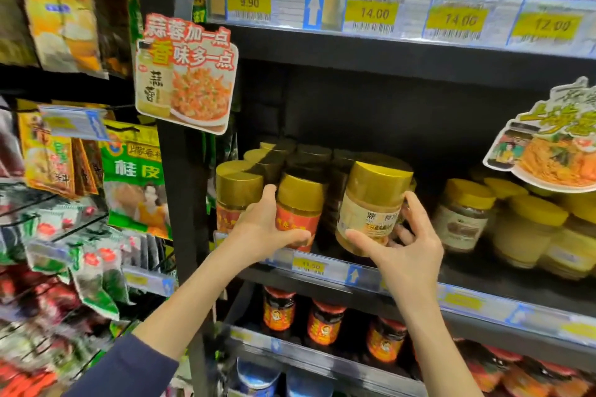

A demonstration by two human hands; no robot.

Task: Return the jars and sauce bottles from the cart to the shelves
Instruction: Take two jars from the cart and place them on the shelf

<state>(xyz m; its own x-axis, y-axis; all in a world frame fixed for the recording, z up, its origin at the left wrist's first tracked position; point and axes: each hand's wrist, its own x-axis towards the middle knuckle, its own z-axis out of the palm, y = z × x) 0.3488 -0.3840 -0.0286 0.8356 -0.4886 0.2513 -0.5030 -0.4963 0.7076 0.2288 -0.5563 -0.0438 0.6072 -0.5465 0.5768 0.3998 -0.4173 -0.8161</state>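
Left hand [264,229] grips red-label jar [301,203], right hand [411,248] grips pale jar [371,203] (label half-hidden).

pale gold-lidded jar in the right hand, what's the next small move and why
Probably ease the pale gold-lidded jar upright and down onto the black shelf, just right of the red-labelled gold-lidded jar. The right hand holds it tilted over the shelf's front edge, while the left hand grips the red-labelled one.

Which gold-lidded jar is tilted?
The pale-labelled jar held in the right hand; it leans, while the red-labelled jars beside it stand upright.
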